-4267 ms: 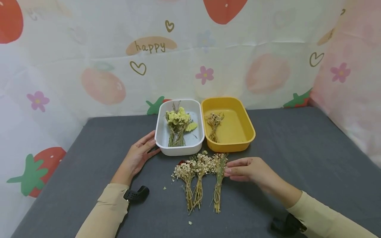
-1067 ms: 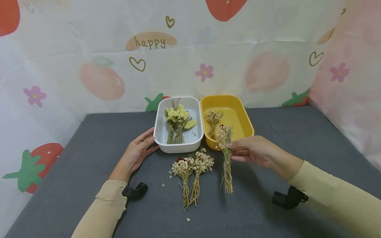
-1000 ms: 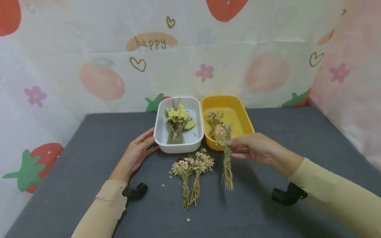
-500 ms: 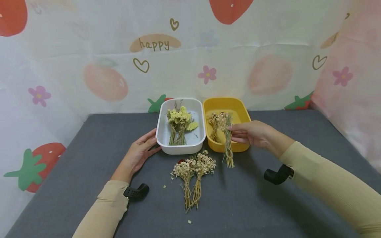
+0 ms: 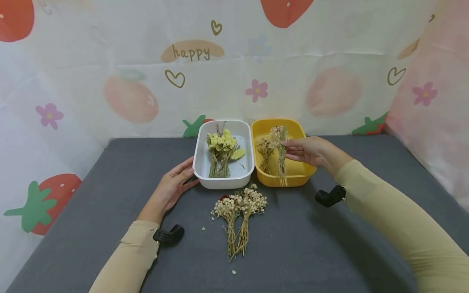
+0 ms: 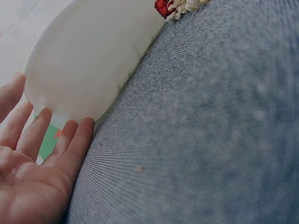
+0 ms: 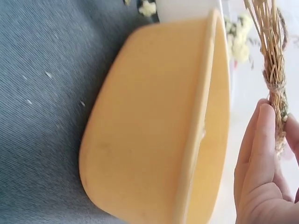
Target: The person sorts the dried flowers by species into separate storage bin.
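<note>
In my right hand (image 5: 305, 151) I pinch a twine-tied bunch of dried flowers (image 5: 281, 156), cream heads with green sprigs, between thumb and fingers. It hangs over the yellow tub (image 5: 300, 180), stems toward the front rim; the right wrist view shows the bunch (image 7: 274, 70) above the rim. A smaller brownish bunch (image 5: 264, 154) lies in the tub's left side. My left hand (image 5: 174, 185) rests with extended fingers against the side of the white tub (image 5: 223, 184); fingertips touch its wall (image 6: 93, 60) in the left wrist view. Yellow-flowered bunches (image 5: 222, 148) lie inside it.
Two bunches of cream dried flowers (image 5: 239, 207), with a bit of red, lie crossed on the grey cloth (image 5: 311, 260) in front of the tubs. Small petal crumbs (image 5: 233, 272) are scattered nearby. A patterned curtain (image 5: 220, 93) stands right behind the tubs.
My right hand picked the rightmost bunch off the cloth, lifted it and carried it forward over the yellow tub. My left hand has stayed at the white tub.
</note>
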A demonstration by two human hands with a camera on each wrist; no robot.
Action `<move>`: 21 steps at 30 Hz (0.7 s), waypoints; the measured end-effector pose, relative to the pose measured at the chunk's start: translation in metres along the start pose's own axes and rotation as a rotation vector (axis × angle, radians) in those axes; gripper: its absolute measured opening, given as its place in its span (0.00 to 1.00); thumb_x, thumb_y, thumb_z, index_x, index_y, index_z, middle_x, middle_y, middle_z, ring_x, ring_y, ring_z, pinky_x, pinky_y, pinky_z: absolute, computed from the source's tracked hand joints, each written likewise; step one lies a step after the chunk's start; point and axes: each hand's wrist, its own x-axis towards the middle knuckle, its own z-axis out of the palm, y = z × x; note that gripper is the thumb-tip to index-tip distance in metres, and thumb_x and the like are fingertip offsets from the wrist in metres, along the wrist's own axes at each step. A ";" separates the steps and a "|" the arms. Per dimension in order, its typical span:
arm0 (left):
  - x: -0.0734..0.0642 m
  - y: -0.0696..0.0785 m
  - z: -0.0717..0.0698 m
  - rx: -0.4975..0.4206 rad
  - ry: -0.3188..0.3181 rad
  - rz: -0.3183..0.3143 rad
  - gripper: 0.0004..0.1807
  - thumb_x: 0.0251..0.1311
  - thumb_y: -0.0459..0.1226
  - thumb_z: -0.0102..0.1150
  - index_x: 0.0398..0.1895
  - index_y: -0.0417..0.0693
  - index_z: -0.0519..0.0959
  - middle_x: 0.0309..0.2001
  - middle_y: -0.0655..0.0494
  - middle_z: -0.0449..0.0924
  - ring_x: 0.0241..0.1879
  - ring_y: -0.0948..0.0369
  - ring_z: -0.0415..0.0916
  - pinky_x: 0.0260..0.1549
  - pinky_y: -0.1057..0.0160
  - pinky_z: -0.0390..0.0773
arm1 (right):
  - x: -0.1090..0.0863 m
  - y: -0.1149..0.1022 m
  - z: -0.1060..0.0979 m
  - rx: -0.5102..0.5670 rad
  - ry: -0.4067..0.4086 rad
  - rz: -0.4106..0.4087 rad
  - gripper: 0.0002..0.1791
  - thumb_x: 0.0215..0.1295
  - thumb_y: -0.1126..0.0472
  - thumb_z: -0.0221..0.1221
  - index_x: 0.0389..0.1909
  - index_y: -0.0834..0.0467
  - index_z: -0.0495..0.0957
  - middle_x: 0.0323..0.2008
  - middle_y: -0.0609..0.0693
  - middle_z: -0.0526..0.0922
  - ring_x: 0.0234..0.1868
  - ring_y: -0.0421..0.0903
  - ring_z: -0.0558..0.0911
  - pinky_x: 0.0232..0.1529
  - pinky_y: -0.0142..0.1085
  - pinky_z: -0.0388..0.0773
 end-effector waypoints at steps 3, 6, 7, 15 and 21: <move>0.001 0.001 -0.001 -0.001 0.001 0.001 0.33 0.74 0.39 0.51 0.78 0.46 0.56 0.79 0.52 0.54 0.75 0.53 0.58 0.73 0.46 0.66 | 0.007 -0.003 -0.004 0.014 0.027 0.001 0.30 0.73 0.59 0.56 0.73 0.60 0.61 0.32 0.39 0.82 0.34 0.35 0.84 0.52 0.27 0.83; 0.001 0.002 -0.001 0.000 0.003 0.001 0.33 0.74 0.39 0.51 0.78 0.46 0.55 0.79 0.52 0.54 0.75 0.53 0.58 0.73 0.46 0.66 | 0.013 -0.006 -0.007 0.043 0.052 0.004 0.26 0.73 0.59 0.57 0.68 0.58 0.65 0.31 0.40 0.82 0.33 0.35 0.84 0.50 0.26 0.84; 0.001 0.002 -0.002 0.003 0.002 0.001 0.33 0.74 0.39 0.51 0.78 0.46 0.55 0.79 0.52 0.54 0.75 0.54 0.59 0.73 0.46 0.66 | 0.015 -0.007 -0.007 0.050 0.061 0.004 0.26 0.72 0.59 0.58 0.67 0.58 0.66 0.32 0.41 0.82 0.33 0.35 0.84 0.50 0.26 0.84; 0.000 0.001 -0.001 0.003 -0.009 0.001 0.32 0.75 0.39 0.51 0.78 0.47 0.56 0.79 0.52 0.54 0.75 0.53 0.58 0.73 0.46 0.65 | 0.030 -0.008 -0.012 0.048 0.125 -0.010 0.29 0.71 0.59 0.59 0.71 0.59 0.65 0.45 0.46 0.76 0.34 0.36 0.83 0.63 0.32 0.78; -0.001 0.001 -0.001 0.001 -0.002 -0.004 0.32 0.75 0.38 0.51 0.78 0.47 0.56 0.78 0.52 0.55 0.70 0.59 0.65 0.72 0.47 0.66 | 0.038 -0.005 -0.013 0.031 0.123 -0.038 0.23 0.70 0.61 0.60 0.63 0.60 0.71 0.36 0.45 0.80 0.33 0.38 0.84 0.55 0.32 0.83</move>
